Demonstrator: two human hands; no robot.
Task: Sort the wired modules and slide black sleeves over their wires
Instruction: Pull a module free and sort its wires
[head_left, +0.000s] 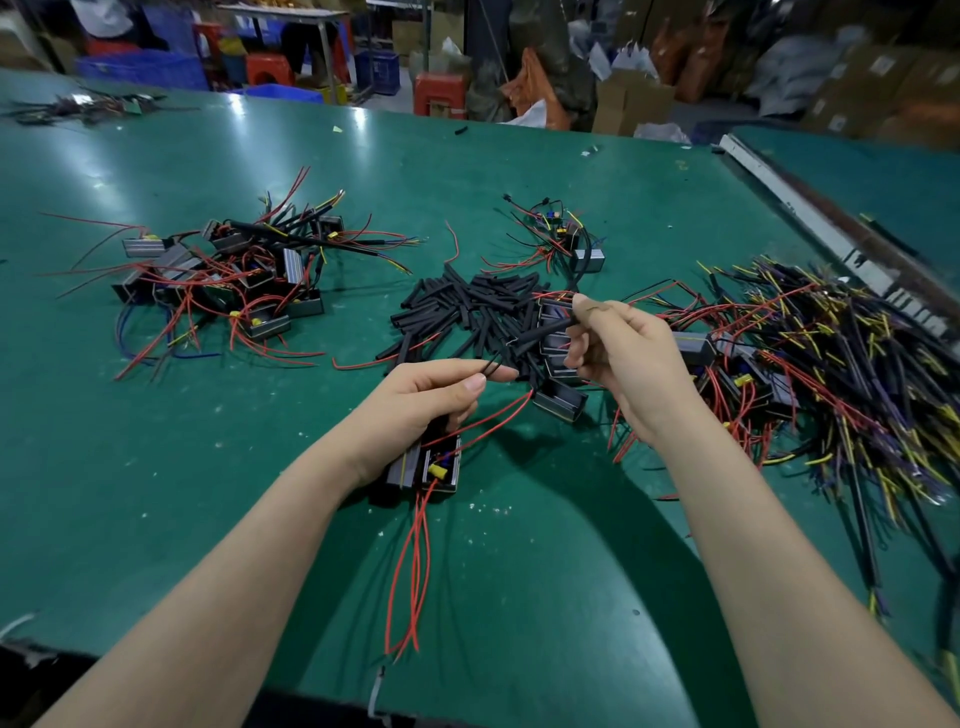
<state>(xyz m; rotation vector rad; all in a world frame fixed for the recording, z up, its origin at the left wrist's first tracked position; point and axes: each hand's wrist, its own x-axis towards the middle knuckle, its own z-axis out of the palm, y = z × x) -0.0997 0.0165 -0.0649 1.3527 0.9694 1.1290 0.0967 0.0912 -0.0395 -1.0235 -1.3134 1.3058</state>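
Landmark for all entries: the loose pile of black sleeves (467, 312) lying mid-table (260, 519).

1. Module in hand (426, 467). Sitting nearest the viewer, on the near side of the sleeve pile, tucked under the left hand (415, 400). Red wires (410, 571) are trailing from it toward the table's near edge.

2. Left hand. Thumb and forefinger are pinching the tips of thin black leads (493, 366), while the other fingers are curling over the module. Advice: the pinch should be keeping the lead tips together and straight, with only a short length showing, so they enter the sleeve as one.

3. Right hand (623, 358). Working at the near-right edge of the pile, fingers grasping one black sleeve (540, 335) and aiming its open end at the pinched leads. Judged step: threading. The sleeve should be travelling in line with the leads; a slight twist would likely be easing it past any snag. Whether the leads are inside the sleeve yet cannot be told.

4. Unsorted heap (805, 364). Lying right of the pile, wires tangled; a pull there risks dragging neighbours.

5. Module group (223, 275). Lying left of the pile, several showing black-covered wires, apparently finished.

6. Small cluster (561, 239). Lying beyond the pile.
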